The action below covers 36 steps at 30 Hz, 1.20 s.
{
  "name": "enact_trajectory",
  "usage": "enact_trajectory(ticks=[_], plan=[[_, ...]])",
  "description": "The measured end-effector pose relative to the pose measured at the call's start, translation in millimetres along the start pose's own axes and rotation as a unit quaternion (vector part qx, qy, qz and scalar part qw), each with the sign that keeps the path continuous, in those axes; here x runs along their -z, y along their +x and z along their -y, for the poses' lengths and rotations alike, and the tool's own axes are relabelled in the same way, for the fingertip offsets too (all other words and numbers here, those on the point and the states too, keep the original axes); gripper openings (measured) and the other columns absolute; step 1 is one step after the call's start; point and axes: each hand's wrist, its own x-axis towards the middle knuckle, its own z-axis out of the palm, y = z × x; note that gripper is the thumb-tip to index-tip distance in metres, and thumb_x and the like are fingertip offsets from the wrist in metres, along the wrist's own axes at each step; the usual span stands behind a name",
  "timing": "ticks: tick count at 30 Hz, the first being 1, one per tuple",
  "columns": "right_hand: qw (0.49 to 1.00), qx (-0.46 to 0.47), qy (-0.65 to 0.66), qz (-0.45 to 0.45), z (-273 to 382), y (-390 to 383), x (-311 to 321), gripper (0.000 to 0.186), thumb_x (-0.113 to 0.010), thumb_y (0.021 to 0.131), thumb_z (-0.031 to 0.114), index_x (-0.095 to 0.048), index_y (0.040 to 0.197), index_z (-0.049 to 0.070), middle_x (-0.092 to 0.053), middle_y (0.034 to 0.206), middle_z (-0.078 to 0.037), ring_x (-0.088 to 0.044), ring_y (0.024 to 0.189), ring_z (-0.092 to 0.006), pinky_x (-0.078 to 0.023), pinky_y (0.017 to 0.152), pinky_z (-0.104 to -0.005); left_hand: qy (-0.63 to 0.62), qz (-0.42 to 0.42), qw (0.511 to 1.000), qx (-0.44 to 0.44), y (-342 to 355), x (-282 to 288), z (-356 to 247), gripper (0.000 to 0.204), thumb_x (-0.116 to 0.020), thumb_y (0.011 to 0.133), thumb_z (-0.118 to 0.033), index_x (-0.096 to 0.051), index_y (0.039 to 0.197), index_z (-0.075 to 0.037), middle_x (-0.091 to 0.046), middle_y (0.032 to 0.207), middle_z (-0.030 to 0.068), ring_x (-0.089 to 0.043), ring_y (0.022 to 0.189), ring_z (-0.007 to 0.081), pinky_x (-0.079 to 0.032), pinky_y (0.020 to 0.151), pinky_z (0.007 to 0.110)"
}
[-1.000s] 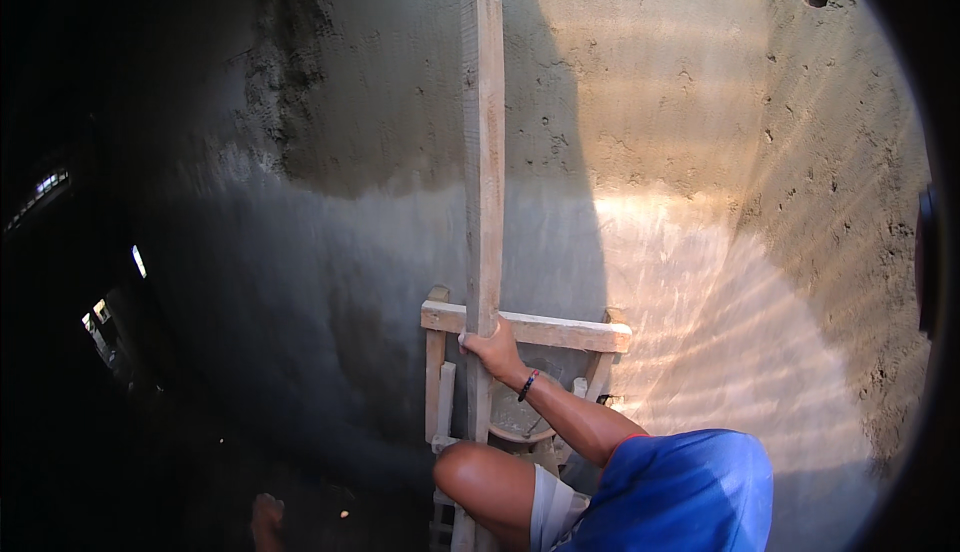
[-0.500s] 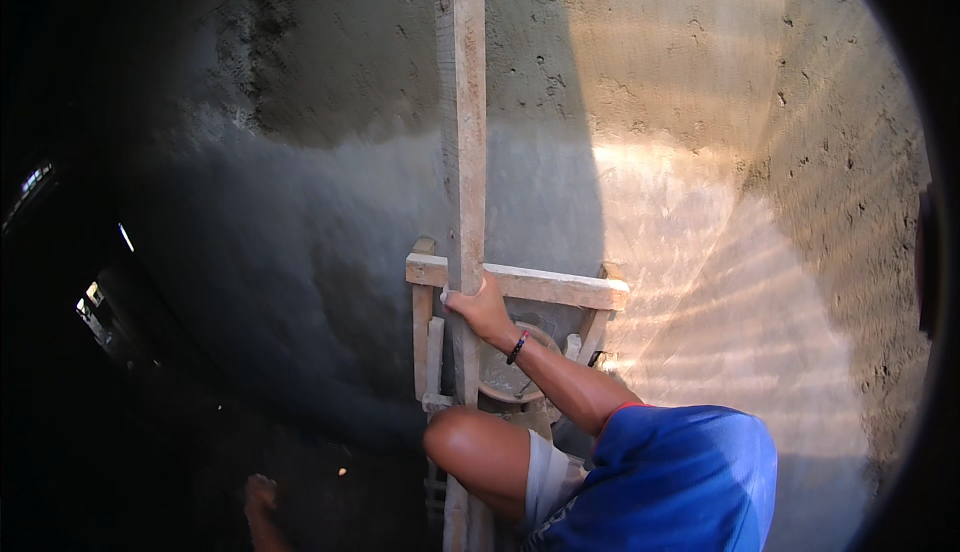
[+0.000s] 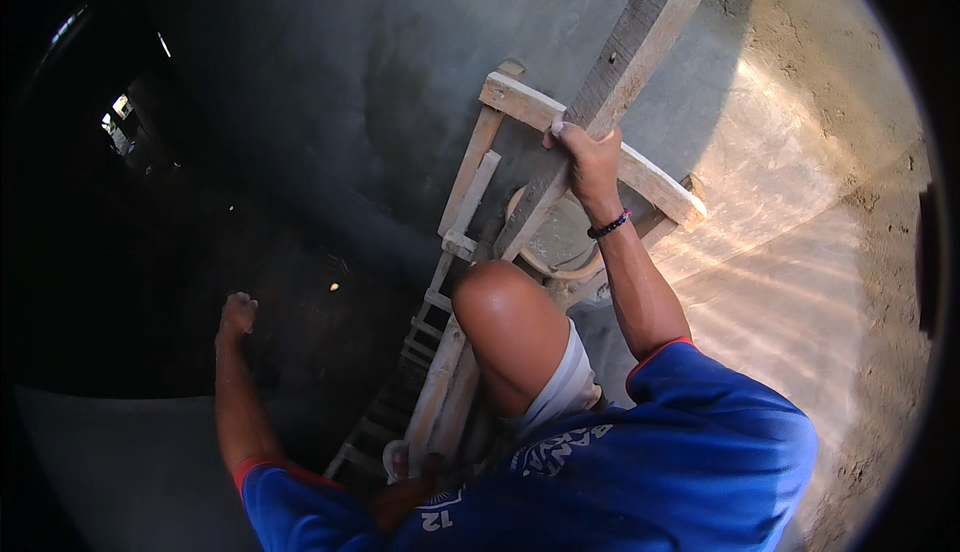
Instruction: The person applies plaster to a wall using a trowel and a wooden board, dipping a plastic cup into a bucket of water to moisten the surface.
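On the left we're holding our left hand (image 3: pixel 238 314) out over the dark area, and it's too dim to tell if its fingers are open or closed. Next, a wooden ladder (image 3: pixel 427 328) is running up beside our bent knee (image 3: pixel 505 302). A round tub (image 3: pixel 578 272) is sitting partly behind the wooden beam (image 3: pixel 605 92), which is slanting up rightward across a crossbar (image 3: pixel 655 187). We're gripping that beam with our right hand (image 3: pixel 597 162), fingers wrapped round it. Farther right, sunlight is streaking the wall (image 3: pixel 780 152).

Wall (image 3: pixel 420 62): grey, smooth; rough and brown at right edge. Bands of sunlight (image 3: pixel 780 147) across right side. Left: deep shade (image 3: pixel 110 272), small bright openings (image 3: pixel 121 106).
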Motion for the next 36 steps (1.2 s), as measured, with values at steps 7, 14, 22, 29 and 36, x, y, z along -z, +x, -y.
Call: enact_trajectory(ticks=[7, 14, 22, 29, 36], plan=[[1.0, 0.023, 0.0, 0.011, 5, 1, -15, 0.015, -0.063, 0.077, 0.011, -0.06, 0.085, -0.002, -0.062, 0.07, -0.008, -0.06, 0.064, -0.0158, -0.047, 0.062, -0.0276, 0.055, 0.043, 0.998, -0.006, 6, 31, 48, 0.035, -0.057, 0.086, -0.016, -0.058, 0.112, 0.008, -0.066, 0.095, 0.0204, -0.068, 0.069, 0.0269, -0.053, 0.061, 0.038], [1.0, 0.023, 0.007, 0.0, 6, 1, -10, 0.014, -0.065, 0.077, 0.012, -0.06, 0.082, -0.001, -0.061, 0.067, -0.008, -0.058, 0.062, -0.0147, -0.045, 0.06, -0.0271, 0.003, 0.005, 1.0, -0.011, -9, 20, 25, 0.031, -0.056, 0.087, -0.016, -0.06, 0.107, 0.008, -0.066, 0.088, 0.0196, -0.067, 0.068, 0.0272, -0.051, 0.062, 0.038], [1.0, 0.014, -0.016, -0.01, 2, 1, 0, 0.011, -0.063, 0.077, 0.009, -0.061, 0.08, -0.001, -0.062, 0.068, -0.005, -0.058, 0.063, -0.0127, -0.045, 0.06, -0.0258, 0.048, 0.022, 0.998, -0.036, 20, -20, 33, 0.022, -0.057, 0.087, -0.014, -0.064, 0.095, 0.005, -0.068, 0.093, 0.0179, -0.069, 0.077, 0.0304, -0.052, 0.067, 0.036], [0.999, 0.014, 0.027, 0.01, -1, 3, -22, 0.01, -0.063, 0.077, 0.007, -0.061, 0.082, -0.002, -0.063, 0.07, -0.006, -0.059, 0.064, -0.0133, -0.046, 0.06, -0.0262, 0.516, 0.088, 0.757, -0.391, 57, 17, 112, 0.021, -0.068, 0.084, -0.019, -0.064, 0.082, 0.001, -0.064, 0.074, 0.0082, -0.065, 0.065, 0.0206, -0.051, 0.054, 0.034], [0.999, 0.025, 0.02, 0.004, 1, 4, -19, 0.013, -0.064, 0.077, 0.007, -0.06, 0.084, -0.003, -0.062, 0.07, -0.007, -0.059, 0.064, -0.0153, -0.046, 0.06, -0.0273, -0.01, 0.064, 0.997, 0.044, -13, 26, 28, 0.029, -0.057, 0.092, -0.024, -0.065, 0.082, 0.002, -0.061, 0.07, 0.0082, -0.06, 0.062, 0.0188, -0.05, 0.054, 0.033]])
